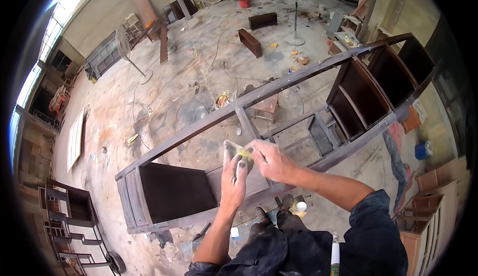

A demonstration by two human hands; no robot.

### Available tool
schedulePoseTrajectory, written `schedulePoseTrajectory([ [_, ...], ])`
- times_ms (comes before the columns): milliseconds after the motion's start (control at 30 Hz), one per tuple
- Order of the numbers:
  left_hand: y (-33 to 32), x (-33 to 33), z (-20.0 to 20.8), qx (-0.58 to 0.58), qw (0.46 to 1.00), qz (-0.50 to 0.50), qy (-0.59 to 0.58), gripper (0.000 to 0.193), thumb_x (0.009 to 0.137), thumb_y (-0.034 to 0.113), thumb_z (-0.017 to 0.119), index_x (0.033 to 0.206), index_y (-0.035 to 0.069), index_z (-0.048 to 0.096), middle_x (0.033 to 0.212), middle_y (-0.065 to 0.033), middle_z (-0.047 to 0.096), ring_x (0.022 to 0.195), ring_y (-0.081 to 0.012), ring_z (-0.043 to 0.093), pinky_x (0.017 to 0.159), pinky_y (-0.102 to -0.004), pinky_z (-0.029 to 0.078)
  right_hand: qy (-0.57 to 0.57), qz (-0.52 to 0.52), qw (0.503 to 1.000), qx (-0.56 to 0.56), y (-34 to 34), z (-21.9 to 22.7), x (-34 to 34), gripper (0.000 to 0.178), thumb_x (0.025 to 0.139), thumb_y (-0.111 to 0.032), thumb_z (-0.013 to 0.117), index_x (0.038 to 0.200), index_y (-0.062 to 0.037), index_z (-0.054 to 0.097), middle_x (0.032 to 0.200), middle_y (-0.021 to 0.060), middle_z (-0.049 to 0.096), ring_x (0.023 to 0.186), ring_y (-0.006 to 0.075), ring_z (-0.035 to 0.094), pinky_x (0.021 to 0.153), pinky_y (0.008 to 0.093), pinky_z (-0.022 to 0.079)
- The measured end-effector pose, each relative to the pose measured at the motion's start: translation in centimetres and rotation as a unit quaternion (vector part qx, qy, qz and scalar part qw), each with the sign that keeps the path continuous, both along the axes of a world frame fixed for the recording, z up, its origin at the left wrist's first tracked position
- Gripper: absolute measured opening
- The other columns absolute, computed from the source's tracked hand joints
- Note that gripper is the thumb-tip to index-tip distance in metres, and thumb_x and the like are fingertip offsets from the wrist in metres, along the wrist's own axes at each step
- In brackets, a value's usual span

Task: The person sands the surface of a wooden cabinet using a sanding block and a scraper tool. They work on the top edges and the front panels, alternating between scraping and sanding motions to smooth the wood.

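In front of my chest, both dust-whitened hands are on a small yellowish piece of sandpaper (244, 152). My right hand (271, 162) pinches it between thumb and fingers. My left hand (233, 181) holds its other side, with the fingers pointing up and the thumb bent in. Beneath the hands lies a long dark wooden cabinet frame (191, 136), its surface greyish with dust. A dark panel (177, 192) fills its left end, and brown open compartments (358, 94) stand at its right end. Both hands are raised above the frame, apart from it.
A low stool (266, 108) stands beyond the frame. Pedestal fans (134, 64) and two brown wooden boxes (250, 43) are farther off. Shelving (79, 221) stands at lower left, a blue container (423, 150) at right. Cords cross the floor. A lit cigarette (335, 253) shows low in view.
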State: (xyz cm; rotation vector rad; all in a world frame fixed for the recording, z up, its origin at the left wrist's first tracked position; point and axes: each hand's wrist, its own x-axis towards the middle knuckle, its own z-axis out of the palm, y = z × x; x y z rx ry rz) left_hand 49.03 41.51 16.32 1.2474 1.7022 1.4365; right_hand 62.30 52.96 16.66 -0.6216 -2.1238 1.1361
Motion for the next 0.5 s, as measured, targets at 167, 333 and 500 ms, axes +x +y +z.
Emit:
schedulePoseTrajectory([
  [167, -0.9, 0.8, 0.4, -0.062, 0.967, 0.055, -0.239, 0.047, 0.111, 0.032, 0.039, 0.119, -0.005, 0.066, 0.123, -0.0137, 0.067, 0.113, -0.0213, 0.060, 0.100, -0.0356, 0.045, 0.006, -0.020, 0.999, -0.049, -5.2, 0.9, 0.7, 0.020, 0.095, -0.005, 0.062, 0.114, 0.0009, 0.060, 0.101, 0.0209, 0.065, 0.091, 0.0368, 0.066, 0.077, 0.0409, 0.053],
  [333, -2.4, 1.2, 1.3, 0.065, 0.977, 0.043, -0.199, 0.041, 0.111, 0.029, 0.040, 0.089, 0.001, 0.060, 0.103, -0.0076, 0.067, 0.094, -0.0165, 0.057, 0.086, -0.0337, 0.045, 0.022, -0.056, 0.994, -0.088, -2.4, -0.9, 3.0, 0.033, 0.096, -0.016, 0.069, 0.125, -0.0001, 0.062, 0.110, 0.0122, 0.068, 0.090, 0.0178, 0.066, 0.076, 0.0340, 0.055],
  [500, -3.5, 2.8, 4.5, -0.019, 0.989, -0.018, -0.144, 0.041, 0.112, 0.030, 0.039, 0.088, 0.002, 0.057, 0.092, -0.0034, 0.061, 0.082, -0.0128, 0.050, 0.075, -0.0296, 0.043, 0.045, 0.006, 0.926, -0.375, -3.6, 2.1, 4.3, 0.031, 0.101, -0.018, 0.065, 0.127, -0.0014, 0.063, 0.113, 0.0048, 0.068, 0.096, 0.0093, 0.063, 0.079, 0.0272, 0.055],
])
